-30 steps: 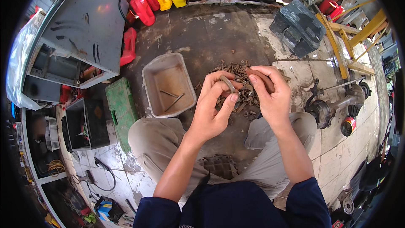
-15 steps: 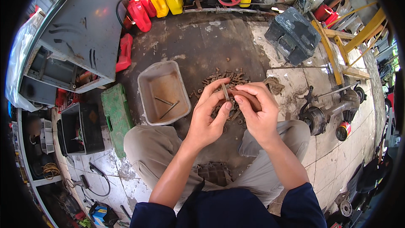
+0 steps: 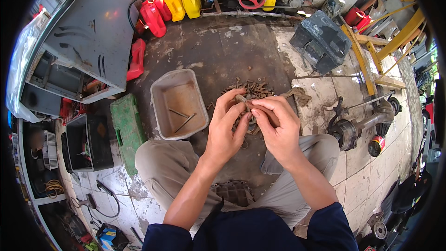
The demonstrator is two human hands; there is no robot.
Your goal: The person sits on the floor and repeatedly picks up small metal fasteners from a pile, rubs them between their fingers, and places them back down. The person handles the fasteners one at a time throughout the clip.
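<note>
- While I sit with knees spread, my left hand [image 3: 224,129] is closed on a slim metal piece [image 3: 241,98], pinched between thumb and fingers; much of it is hidden.
- My right hand [image 3: 279,129] is closed round a reddish-brown piece [image 3: 271,115], folded into the palm; cannot tell its material.
- Both hands come together at the fingertips, over the near side of a heap of rusty bolts [image 3: 254,88] on the dark floor; whether right fingers touch the metal, cannot tell.
- Crumpled brown rag [image 3: 300,96] just right of the heap.
- Grey bin [image 3: 184,94] left of my hands, inside stained brown; two rods [image 3: 186,124] lie in it, angled to each other.
- Green case [image 3: 127,130] lies beyond the bin, farther left.
- Dark toolbox [image 3: 321,41] on the floor, ahead and right.
- Greasy metal assembly [image 3: 344,133] with a long shaft, near my right knee.
</note>
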